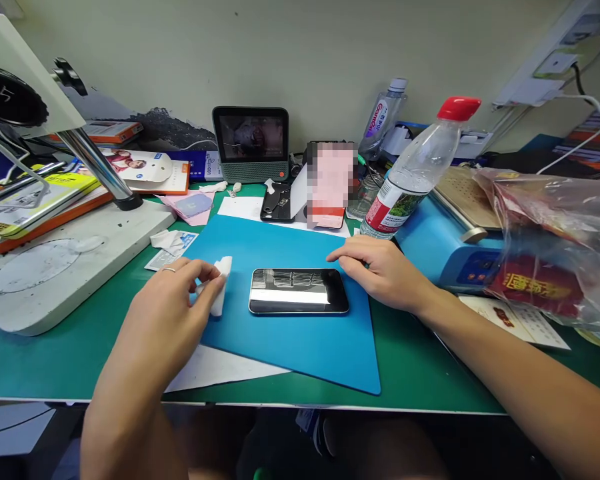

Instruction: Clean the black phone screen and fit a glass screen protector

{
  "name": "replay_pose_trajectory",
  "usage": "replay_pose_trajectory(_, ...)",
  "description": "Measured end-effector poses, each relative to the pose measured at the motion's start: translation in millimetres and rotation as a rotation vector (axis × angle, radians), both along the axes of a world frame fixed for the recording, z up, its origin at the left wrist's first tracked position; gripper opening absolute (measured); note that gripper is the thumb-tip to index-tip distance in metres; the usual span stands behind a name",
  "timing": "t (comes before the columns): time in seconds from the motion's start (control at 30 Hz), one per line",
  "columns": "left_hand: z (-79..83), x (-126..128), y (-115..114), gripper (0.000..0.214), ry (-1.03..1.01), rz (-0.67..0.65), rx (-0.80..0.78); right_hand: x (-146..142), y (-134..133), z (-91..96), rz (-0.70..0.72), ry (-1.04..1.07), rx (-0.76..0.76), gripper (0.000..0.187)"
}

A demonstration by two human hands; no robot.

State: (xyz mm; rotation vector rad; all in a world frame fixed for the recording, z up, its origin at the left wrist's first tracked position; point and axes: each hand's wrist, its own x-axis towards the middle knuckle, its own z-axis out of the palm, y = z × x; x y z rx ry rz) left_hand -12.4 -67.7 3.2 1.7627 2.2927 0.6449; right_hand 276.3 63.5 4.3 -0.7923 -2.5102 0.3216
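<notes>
A smartphone (299,291) lies face up on a blue mat (300,347), with bright reflections across its dark glass. To its left, my left hand (173,303) pinches a folded white tissue (223,287) between thumb and fingertips, held apart from the phone. My right hand (380,267) rests over the mat's right edge, just beyond the phone's upper right corner. Its index finger and thumb stretch out loosely, and nothing shows in it; the other fingers are partly hidden.
A microscope stand (70,280) occupies the left side. Behind the mat are a small smart display (253,143), a black phone case (279,202) and a red-capped bottle (415,173). A blue machine (430,247) and a plastic bag (555,240) stand right. A crumpled tissue (167,241) lies left.
</notes>
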Motion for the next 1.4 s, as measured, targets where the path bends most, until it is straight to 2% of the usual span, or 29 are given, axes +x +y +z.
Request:
replay_pose_trajectory(0.13, 1.7, 31.7, 3.5, 0.023, 0.026, -0.174, 0.137, -1.1, -2.4, -0.5, 0.026, -0.006, -0.005, 0.032)
replay_pose_trajectory(0.33, -4.2, 77.0, 10.9, 0.029, 0.148, -0.452, 0.078, 1.9, -2.6, -4.3, 0.038, 0.017, -0.003, 0.031)
replay_pose_trajectory(0.5, -3.5, 116.7, 4.6, 0.034, 0.145, -0.547, 0.079, 4.4, -1.5, -6.3, 0.051, 0.065, 0.009, 0.030)
replay_pose_trajectory(0.63, -7.5, 139.0, 1.3, 0.045, 0.122, -0.551, 0.088, 6.6, 0.4, -7.3, 0.056, 0.070, 0.021, 0.030)
replay_pose_trajectory(0.77, -12.1, 130.0, 3.7, 0.045, 0.138, -0.476, 0.101, 8.3, 2.3, -7.6, 0.024, 0.079, 0.030, 0.031)
replay_pose_trajectory(0.97, -9.7, 81.7, -0.6, 0.044, 0.197, -0.283, 0.041, 8.7, 3.0, -5.8, 0.006, 0.051, -0.017, 0.031)
replay_pose_trajectory(1.1, -7.4, 63.3, -5.6, 0.047, 0.249, -0.243, 0.026, 7.4, 3.1, -4.6, -0.004, 0.048, -0.021, 0.032)
replay_pose_trajectory(1.2, -7.7, 72.2, -2.9, 0.046, 0.261, -0.255, 0.049, 5.2, 2.6, -4.8, 0.003, 0.051, -0.008, 0.032)
replay_pose_trajectory(1.3, -7.7, 99.8, 3.4, 0.042, 0.233, -0.324, 0.090, 3.5, 1.7, -5.8, 0.019, 0.058, 0.003, 0.031)
replay_pose_trajectory(1.4, -6.3, 130.3, 9.6, 0.047, 0.172, -0.405, 0.093, 4.1, 1.8, -6.8, 0.011, 0.068, 0.004, 0.030)
